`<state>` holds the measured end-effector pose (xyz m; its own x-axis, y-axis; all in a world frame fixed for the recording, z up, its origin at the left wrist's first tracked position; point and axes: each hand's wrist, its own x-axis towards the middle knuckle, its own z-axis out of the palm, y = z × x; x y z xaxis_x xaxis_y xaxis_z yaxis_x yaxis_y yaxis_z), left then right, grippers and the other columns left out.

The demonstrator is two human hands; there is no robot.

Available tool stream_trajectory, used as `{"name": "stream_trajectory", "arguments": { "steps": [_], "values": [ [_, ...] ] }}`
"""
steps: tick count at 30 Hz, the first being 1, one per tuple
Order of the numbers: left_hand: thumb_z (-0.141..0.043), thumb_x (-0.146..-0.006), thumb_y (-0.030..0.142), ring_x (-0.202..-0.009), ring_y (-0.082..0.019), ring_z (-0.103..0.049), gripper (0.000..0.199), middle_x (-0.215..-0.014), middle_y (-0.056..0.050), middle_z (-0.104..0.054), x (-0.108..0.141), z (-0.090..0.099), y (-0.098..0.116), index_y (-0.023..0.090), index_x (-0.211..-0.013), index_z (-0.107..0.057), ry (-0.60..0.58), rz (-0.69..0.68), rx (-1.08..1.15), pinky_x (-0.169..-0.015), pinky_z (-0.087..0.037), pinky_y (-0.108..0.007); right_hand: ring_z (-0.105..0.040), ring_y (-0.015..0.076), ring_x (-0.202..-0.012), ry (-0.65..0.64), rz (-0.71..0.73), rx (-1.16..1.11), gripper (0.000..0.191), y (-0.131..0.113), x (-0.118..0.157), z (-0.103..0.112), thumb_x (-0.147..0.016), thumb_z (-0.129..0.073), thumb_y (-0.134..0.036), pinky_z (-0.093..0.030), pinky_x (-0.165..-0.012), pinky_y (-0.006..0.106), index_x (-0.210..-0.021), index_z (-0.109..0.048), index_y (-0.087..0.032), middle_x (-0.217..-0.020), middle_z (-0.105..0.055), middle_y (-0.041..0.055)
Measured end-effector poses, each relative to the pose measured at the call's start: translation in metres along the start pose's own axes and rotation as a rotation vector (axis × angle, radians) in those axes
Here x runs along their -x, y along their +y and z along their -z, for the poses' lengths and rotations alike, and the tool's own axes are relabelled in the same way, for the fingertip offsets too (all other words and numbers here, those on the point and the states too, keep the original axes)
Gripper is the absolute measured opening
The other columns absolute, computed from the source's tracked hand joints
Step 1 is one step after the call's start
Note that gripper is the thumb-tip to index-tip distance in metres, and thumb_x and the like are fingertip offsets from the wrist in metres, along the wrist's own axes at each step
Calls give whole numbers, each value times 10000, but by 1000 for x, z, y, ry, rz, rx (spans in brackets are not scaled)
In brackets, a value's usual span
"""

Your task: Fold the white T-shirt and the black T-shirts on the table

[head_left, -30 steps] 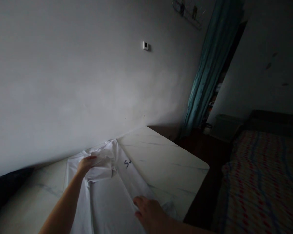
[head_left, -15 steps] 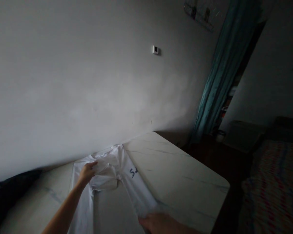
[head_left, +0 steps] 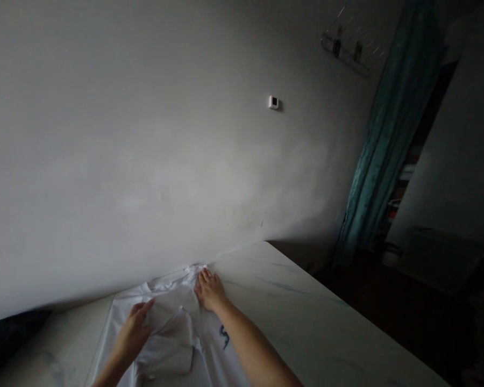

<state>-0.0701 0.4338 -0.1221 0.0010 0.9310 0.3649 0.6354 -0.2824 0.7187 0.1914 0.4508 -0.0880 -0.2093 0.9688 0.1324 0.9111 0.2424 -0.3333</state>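
A white garment (head_left: 167, 357) with long sleeve-like or leg-like parts lies spread out, its far edge close to the wall. Dark hand-drawn marks (head_left: 224, 337) show on its right part, half covered by my forearm. My right hand (head_left: 210, 290) is laid flat on the garment's far right corner, fingers stretched out. Over the left side of the cloth is my left hand (head_left: 135, 329), index finger and thumb extended; whether it touches the fabric is hard to tell. Folds and a loose flap run between the two hands.
The garment rests on a white marbled table (head_left: 282, 317) against a pale wall (head_left: 145, 161). Dark cloth (head_left: 14, 336) lies at the left. A small white device (head_left: 273, 102) and a wire rack (head_left: 347, 56) are on the wall; a teal curtain (head_left: 381, 145) hangs right.
My right hand has moved from the near right part of the garment up to its far right corner. My left hand stays over the left side. The view has tilted up slightly.
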Motion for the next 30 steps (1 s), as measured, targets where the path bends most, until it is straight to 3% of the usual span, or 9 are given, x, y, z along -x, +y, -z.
{"name": "stream_trajectory", "arguments": {
  "steps": [4, 8, 13, 18, 21, 23, 25, 27, 30],
  "values": [
    [-530, -517, 260, -892, -283, -672, 552, -1053, -118, -673, 3, -4, -17, 201, -1034, -712, 37, -43, -1, -819, -568, -380, -217, 277, -1464, -9, -105, 14, 653, 7, -11, -2, -997, -330, -498, -137, -1197, 481, -1515, -299, -101, -1590, -218, 144],
    [-521, -518, 256, -939, -289, -664, 571, -1057, -100, -670, 9, -4, -25, 220, -1058, -705, 42, -31, -32, -849, -567, -388, -214, 277, -1465, -22, -186, 57, 630, 8, -15, 1, -1003, -313, -487, -92, -1192, 518, -1528, -279, -141, -1595, -209, 114],
    [-539, -557, 242, -962, -298, -671, 563, -1097, -103, -673, 14, 4, -25, 216, -1095, -703, -34, -68, -100, -871, -566, -392, -194, 268, -1471, -34, -222, 70, 599, 10, -17, 1, -1005, -318, -453, -108, -1185, 523, -1531, -277, -170, -1598, -202, 107],
    [-555, -605, 125, -1007, -329, -649, 476, -1153, -130, -670, 15, 18, 8, 213, -1043, -719, -169, -18, -493, -888, -534, -460, -180, 275, -1475, 11, -205, 91, 585, 2, -15, 7, -1005, -330, -403, -100, -1193, 493, -1506, -330, -102, -1595, -191, 152],
    [-540, -682, 51, -1186, -361, -553, 448, -1340, -131, -580, 12, 17, 45, 253, -1037, -722, -183, -100, -675, -930, -483, -550, -162, 255, -1480, 64, -62, 70, 560, -6, -17, 8, -1001, -340, -341, -123, -1204, 417, -1486, -358, -60, -1597, -196, 155],
    [-525, -761, 56, -1251, -317, -521, 437, -1372, -101, -567, 8, 8, 65, 285, -1084, -710, -265, -232, -595, -1008, -447, -538, -195, 234, -1472, 19, 45, 47, 552, -8, -18, 5, -1003, -337, -327, -155, -1201, 370, -1480, -364, -53, -1583, -247, 154],
    [-497, -860, 133, -1280, -260, -520, 438, -1392, -80, -566, 9, -2, 75, 315, -1233, -639, -424, -359, -447, -1075, -422, -476, -230, 228, -1462, -38, 89, 33, 568, -7, -18, 0, -1003, -347, -357, -169, -1200, 351, -1481, -363, -51, -1569, -284, 157],
    [-498, -901, 217, -1345, -263, -469, 489, -1473, -72, -501, 17, -8, 73, 340, -1373, -519, -631, -447, -365, -1104, -405, -458, -231, 232, -1461, -46, 87, 27, 592, -4, -16, -7, -1004, -350, -401, -160, -1204, 351, -1490, -351, -64, -1572, -279, 144],
    [-589, -862, 287, -1444, -353, -275, 650, -1584, -67, -306, 41, 2, 60, 384, -1465, -366, -863, -472, -387, -1125, -333, -561, -180, 256, -1473, -20, 72, 18, 611, -1, -13, -13, -1008, -334, -447, -135, -1210, 378, -1511, -323, -101, -1593, -228, 118]
  ]
}}
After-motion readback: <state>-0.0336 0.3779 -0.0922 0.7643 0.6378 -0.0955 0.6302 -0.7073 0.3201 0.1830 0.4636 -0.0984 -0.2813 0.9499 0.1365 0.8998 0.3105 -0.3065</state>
